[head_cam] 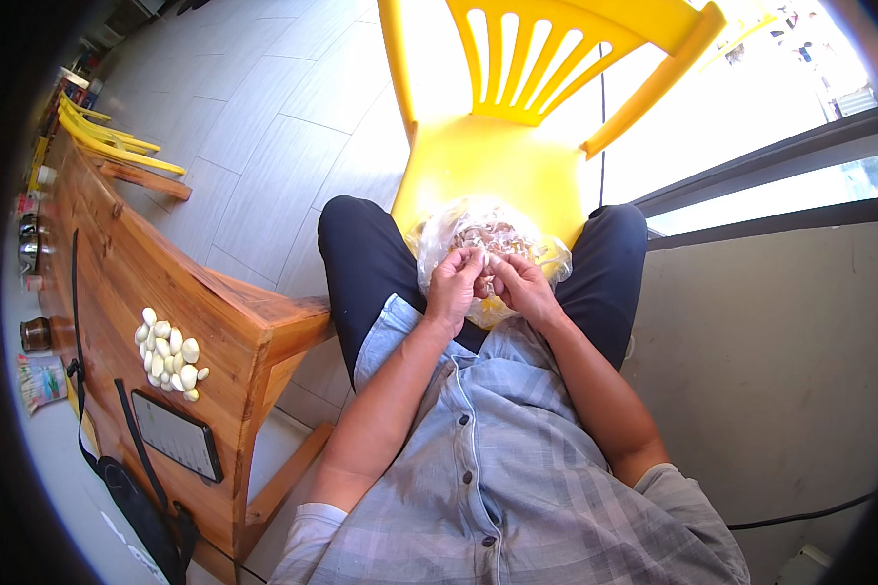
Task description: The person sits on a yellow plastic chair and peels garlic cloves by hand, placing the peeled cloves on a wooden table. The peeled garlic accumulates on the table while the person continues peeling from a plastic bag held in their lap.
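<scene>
My left hand (pixel 453 285) and my right hand (pixel 524 287) meet fingertip to fingertip above a clear plastic bag (pixel 436 241). Pinched between them is a small pale piece, apparently a garlic clove (pixel 486 259), mostly hidden by the fingers. The bag sits at the front of a yellow plastic chair (pixel 494 164), between my knees. Loose garlic skins (pixel 494 235), whitish and brownish, fill its mouth. To my left, a pile of peeled garlic cloves (pixel 164 355) lies on a wooden table (pixel 212 322).
A smartphone (pixel 177 435) lies on the table near its edge, beside a black strap (pixel 135 439). Farther along are a small brown jar (pixel 35 334) and a printed plastic packet (pixel 42 382). A wall (pixel 761 344) with a window frame (pixel 768 157) stands close on my right.
</scene>
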Motion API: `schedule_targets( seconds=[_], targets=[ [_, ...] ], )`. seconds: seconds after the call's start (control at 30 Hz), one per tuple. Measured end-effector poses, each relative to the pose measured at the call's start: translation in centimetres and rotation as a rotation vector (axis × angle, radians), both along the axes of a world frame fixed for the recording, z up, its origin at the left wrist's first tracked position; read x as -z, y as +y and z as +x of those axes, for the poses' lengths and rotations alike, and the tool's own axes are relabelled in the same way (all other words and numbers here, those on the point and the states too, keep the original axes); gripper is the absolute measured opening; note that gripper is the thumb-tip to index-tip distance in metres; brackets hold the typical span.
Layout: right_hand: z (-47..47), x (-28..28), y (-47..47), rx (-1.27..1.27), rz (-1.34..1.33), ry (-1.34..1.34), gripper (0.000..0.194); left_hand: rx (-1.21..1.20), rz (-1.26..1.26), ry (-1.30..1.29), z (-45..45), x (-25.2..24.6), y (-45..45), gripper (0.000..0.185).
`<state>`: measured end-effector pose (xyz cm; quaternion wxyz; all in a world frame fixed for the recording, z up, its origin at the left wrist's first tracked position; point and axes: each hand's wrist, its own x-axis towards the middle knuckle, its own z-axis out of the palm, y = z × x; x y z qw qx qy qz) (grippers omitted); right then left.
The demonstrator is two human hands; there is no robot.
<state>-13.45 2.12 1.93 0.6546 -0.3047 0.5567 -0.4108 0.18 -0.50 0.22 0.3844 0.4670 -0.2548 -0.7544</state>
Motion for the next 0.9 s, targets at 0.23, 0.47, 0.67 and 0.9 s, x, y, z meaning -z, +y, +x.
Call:
schedule_targets(
  seconds=[0.23, 0.47, 0.67, 0.9],
  targets=[
    [-0.35, 0.21, 0.16, -0.045, 0.049, -0.031, 0.016, 0.004, 0.013, -0.027, 0.03, 0.43, 0.06, 0.016],
    [-0.70, 0.12, 0.15, -0.001, 0.074, -0.084, 0.016, 0.028, -0.046, -0.065, 0.01, 0.62, 0.23, 0.011],
    [-0.89, 0.48, 0.10, 0.017, 0.073, -0.055, 0.014, 0.032, -0.105, -0.081, -0.13, 0.44, 0.47, 0.009],
    [-0.75, 0.97, 0.09, 0.055, 0.015, -0.022, 0.016, 0.029, 0.011, -0.003, 0.12, 0.29, 0.30, 0.011]
  ],
)
